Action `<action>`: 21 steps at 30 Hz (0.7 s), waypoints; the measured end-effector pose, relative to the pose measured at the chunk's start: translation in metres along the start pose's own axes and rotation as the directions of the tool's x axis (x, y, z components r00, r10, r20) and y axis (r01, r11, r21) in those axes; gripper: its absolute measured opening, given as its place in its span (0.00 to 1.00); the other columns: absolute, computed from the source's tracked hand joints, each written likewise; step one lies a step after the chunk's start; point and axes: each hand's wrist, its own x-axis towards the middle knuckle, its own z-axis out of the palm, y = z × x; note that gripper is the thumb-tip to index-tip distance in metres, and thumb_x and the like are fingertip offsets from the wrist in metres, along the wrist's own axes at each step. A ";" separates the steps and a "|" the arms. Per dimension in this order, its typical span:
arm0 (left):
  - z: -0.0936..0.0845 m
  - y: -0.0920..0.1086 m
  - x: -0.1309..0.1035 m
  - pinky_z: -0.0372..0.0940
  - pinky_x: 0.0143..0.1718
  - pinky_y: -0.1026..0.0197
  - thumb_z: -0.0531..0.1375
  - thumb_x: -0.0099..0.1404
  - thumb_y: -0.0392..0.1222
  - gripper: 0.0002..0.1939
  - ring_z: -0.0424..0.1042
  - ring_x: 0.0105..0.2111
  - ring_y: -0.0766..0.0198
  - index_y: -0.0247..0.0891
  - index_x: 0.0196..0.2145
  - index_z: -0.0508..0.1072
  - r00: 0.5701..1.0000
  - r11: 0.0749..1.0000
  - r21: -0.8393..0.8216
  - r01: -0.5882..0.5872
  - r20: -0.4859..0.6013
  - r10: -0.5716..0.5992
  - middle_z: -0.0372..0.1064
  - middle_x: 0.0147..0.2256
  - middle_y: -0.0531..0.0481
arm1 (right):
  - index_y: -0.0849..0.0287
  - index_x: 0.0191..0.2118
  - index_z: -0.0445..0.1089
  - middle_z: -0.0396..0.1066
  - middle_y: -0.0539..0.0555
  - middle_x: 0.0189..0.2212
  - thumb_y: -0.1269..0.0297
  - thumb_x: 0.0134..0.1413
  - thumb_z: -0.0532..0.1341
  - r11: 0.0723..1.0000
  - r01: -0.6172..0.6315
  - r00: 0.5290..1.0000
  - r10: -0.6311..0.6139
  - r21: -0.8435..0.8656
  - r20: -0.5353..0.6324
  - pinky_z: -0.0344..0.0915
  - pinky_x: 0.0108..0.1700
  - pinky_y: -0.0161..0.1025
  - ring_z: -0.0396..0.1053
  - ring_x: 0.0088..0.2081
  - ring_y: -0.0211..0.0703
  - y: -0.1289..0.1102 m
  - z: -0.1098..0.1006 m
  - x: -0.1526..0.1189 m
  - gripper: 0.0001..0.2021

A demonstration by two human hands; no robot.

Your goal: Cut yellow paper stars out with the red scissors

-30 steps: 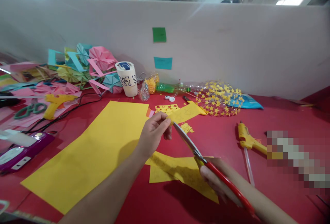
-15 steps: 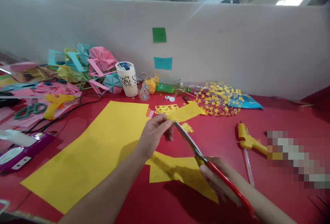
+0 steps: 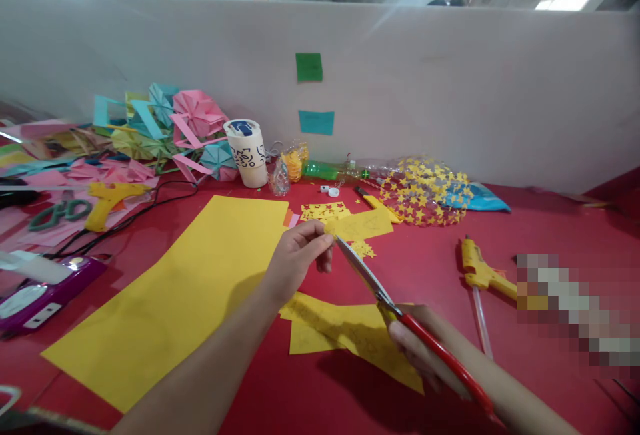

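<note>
My left hand (image 3: 303, 255) pinches the left end of a yellow paper strip (image 3: 365, 224), which extends to the right and carries faint drawn lines. My right hand (image 3: 425, 348) is closed around the red-handled scissors (image 3: 435, 348). Their blades look nearly closed, with the tips at the strip's lower edge beside my left fingertips. Below the hands lie yellow paper pieces (image 3: 367, 328) with faint star outlines. Small cut yellow stars (image 3: 363, 248) form a pile just beyond the blades. On the left rests a large yellow sheet (image 3: 190, 288).
Yellow glue guns lie at the left (image 3: 103, 205) and right (image 3: 480, 268). Along the wall stand a white cup (image 3: 247, 155), a green bottle (image 3: 323, 170) and star-covered clear wrap (image 3: 425, 191). Folded coloured paper (image 3: 197, 115) and green-handled scissors (image 3: 60, 215) are at the left.
The right end of the yellow strip has dropped lower, exposing a yellow-handled item behind it. Both hands have hardly moved.
</note>
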 end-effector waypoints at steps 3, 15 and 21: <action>-0.002 0.001 0.001 0.61 0.21 0.67 0.57 0.60 0.40 0.07 0.64 0.19 0.71 0.36 0.25 0.66 1.000 1.000 -0.002 0.014 0.001 -0.014 0.64 0.20 0.56 | 0.56 0.24 0.52 0.52 0.41 0.12 0.42 0.56 0.51 1.000 0.022 0.999 -0.022 -0.005 0.042 0.46 0.16 0.30 0.51 0.13 0.29 -0.001 -0.002 0.000 0.22; -0.008 0.001 0.002 0.61 0.20 0.67 0.58 0.60 0.41 0.09 0.64 0.17 0.71 0.36 0.24 0.66 0.996 0.997 -0.049 0.057 0.064 -0.054 0.64 0.19 0.55 | 0.57 0.22 0.51 0.51 0.42 0.13 0.34 0.52 0.46 0.997 -0.067 0.998 0.067 -0.025 0.004 0.46 0.15 0.29 0.50 0.13 0.29 0.004 -0.002 -0.002 0.28; -0.007 0.001 0.002 0.60 0.19 0.67 0.56 0.61 0.41 0.09 0.65 0.18 0.71 0.36 0.25 0.67 0.998 0.998 -0.045 0.043 0.051 -0.041 0.64 0.20 0.54 | 0.56 0.22 0.49 0.51 0.43 0.13 0.34 0.53 0.45 0.995 -0.017 1.000 0.018 -0.103 0.005 0.44 0.16 0.30 0.50 0.14 0.29 0.000 -0.003 -0.002 0.27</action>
